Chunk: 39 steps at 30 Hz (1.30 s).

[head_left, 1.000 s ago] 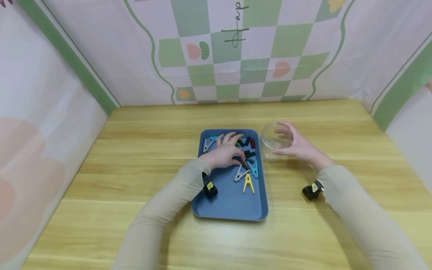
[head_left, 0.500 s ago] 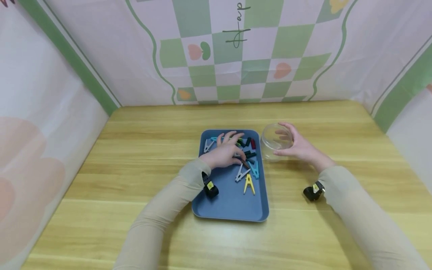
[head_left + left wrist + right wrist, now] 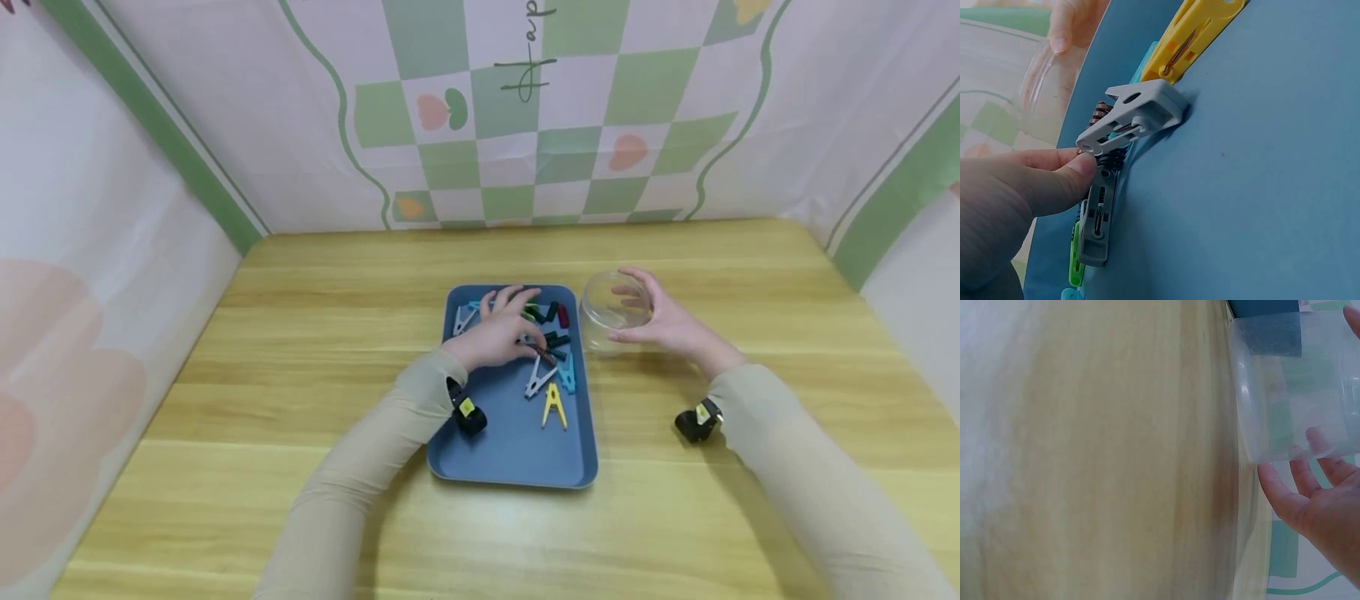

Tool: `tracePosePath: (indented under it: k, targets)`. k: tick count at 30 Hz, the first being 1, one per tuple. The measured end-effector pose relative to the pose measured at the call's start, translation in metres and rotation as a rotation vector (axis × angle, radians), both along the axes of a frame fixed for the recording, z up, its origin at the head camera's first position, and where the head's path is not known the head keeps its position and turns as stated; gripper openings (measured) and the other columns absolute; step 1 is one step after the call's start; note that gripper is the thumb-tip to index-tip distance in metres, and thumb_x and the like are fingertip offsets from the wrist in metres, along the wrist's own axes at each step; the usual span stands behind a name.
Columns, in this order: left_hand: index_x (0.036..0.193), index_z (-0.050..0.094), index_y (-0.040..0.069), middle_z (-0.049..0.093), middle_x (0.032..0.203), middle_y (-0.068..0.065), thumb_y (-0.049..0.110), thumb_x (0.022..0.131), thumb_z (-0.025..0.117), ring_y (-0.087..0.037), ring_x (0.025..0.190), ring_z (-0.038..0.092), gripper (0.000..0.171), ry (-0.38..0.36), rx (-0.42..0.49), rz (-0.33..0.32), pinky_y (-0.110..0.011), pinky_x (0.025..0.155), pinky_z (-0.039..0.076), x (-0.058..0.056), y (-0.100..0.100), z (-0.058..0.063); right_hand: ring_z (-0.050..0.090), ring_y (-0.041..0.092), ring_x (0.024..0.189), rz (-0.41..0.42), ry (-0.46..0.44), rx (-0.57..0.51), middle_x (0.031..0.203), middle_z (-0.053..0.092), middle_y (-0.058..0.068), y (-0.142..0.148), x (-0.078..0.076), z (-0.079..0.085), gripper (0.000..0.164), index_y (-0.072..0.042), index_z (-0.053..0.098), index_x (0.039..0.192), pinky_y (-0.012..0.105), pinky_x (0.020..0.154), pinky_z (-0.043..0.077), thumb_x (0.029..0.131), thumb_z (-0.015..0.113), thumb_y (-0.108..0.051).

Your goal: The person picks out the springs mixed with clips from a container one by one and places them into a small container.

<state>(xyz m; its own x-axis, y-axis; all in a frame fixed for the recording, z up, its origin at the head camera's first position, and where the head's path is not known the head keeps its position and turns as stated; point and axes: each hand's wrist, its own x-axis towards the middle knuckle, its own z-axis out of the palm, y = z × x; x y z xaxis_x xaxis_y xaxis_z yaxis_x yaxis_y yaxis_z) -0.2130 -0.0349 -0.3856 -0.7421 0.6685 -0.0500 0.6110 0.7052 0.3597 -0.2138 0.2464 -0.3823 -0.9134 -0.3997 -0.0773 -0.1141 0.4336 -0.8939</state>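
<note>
My left hand (image 3: 495,337) reaches into the blue tray (image 3: 510,467), thumb and index finger pinching the end of a brown coiled, spring-like piece (image 3: 1102,109). A light grey clothespin (image 3: 1141,115) lies tilted across that coil, right at the fingertips. Beneath it are black coils and a darker grey clothespin (image 3: 1099,225). A yellow clothespin (image 3: 553,406) and a blue clothespin (image 3: 567,375) lie close by. Right of the tray, my right hand (image 3: 663,321) holds a clear round jar (image 3: 600,321), thumb and fingers curved around its side.
Dark green pieces (image 3: 555,340) and a red piece (image 3: 563,316) lie along the tray's right side. Another grey clothespin (image 3: 463,321) is at the upper left of the tray. A patterned cloth (image 3: 495,175) hangs behind the wooden table (image 3: 330,333).
The light grey clothespin and the brown coil by my left fingertips have shifted and turned slightly. My right hand keeps its hold on the jar.
</note>
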Motion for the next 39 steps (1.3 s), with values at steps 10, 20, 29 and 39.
tracePosePath:
  k: [10,20,29,39]
  targets:
    - [0.097,0.073,0.029,0.015,0.159,-0.005,0.031,0.087,0.068,-0.032,0.145,0.004,0.012,0.009,-0.021,0.020,-0.056,0.112,0.002,-0.0016,0.0004,0.0019,0.025,0.049,0.134,-0.002,0.007,0.004,0.149,0.024,0.029,-0.0011,-0.0029,0.0012,0.106,-0.009,0.002,0.151,0.065,0.104,0.024,0.075,0.076,0.000]
    - [0.098,0.074,0.027,0.019,0.158,-0.004,0.031,0.086,0.068,-0.033,0.145,0.006,0.013,0.011,-0.015,0.025,-0.057,0.111,0.003,-0.0005,-0.0001,0.0052,0.025,0.049,0.134,-0.004,0.001,0.000,0.149,0.024,0.027,-0.0002,-0.0021,0.0014,0.105,-0.010,0.003,0.151,0.065,0.104,0.024,0.075,0.076,-0.002]
    - [0.100,0.074,0.026,0.020,0.158,-0.005,0.029,0.086,0.068,-0.033,0.145,0.008,0.015,-0.002,0.041,0.038,-0.057,0.111,0.005,-0.0012,-0.0028,0.0041,0.025,0.048,0.135,-0.003,0.014,0.029,0.149,0.027,0.027,-0.0001,-0.0006,-0.0020,0.104,-0.008,0.004,0.150,0.065,0.105,0.024,0.077,0.077,-0.008]
    - [0.101,0.074,0.025,0.021,0.157,-0.009,0.028,0.088,0.067,-0.035,0.144,0.008,0.015,-0.013,0.106,0.051,-0.058,0.111,0.005,-0.0031,-0.0063,0.0052,0.025,0.048,0.135,0.003,0.011,0.035,0.150,0.026,0.027,-0.0013,0.0005,-0.0010,0.104,-0.011,0.002,0.151,0.065,0.104,0.025,0.078,0.076,-0.006]
